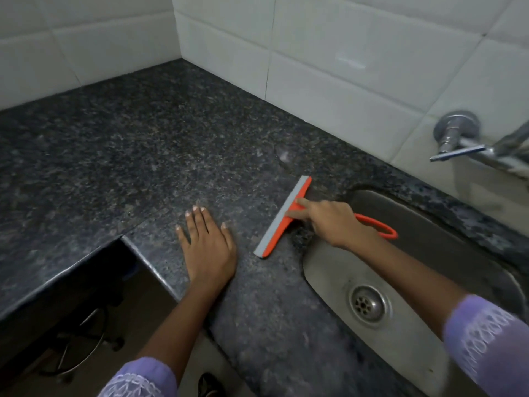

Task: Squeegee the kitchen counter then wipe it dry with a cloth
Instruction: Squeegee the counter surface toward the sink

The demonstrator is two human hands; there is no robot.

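My right hand (333, 222) covers squeegee (283, 217) handle middle; only orange loop end shows behind my wrist. Tap (469, 144) blurred, spout cut off by right edge. Sink (329, 270) partly hidden under my right forearm. Dark space under counter (143, 156) too dim to tell contents. Sleeves cut by bottom edge.

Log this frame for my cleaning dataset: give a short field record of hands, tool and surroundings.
left hand: flat, palm down on the counter
right hand: gripping the squeegee, index finger along its head
squeegee: orange, grey blade on the counter, beside the sink
tap: wall-mounted, above the sink
cloth: not in view
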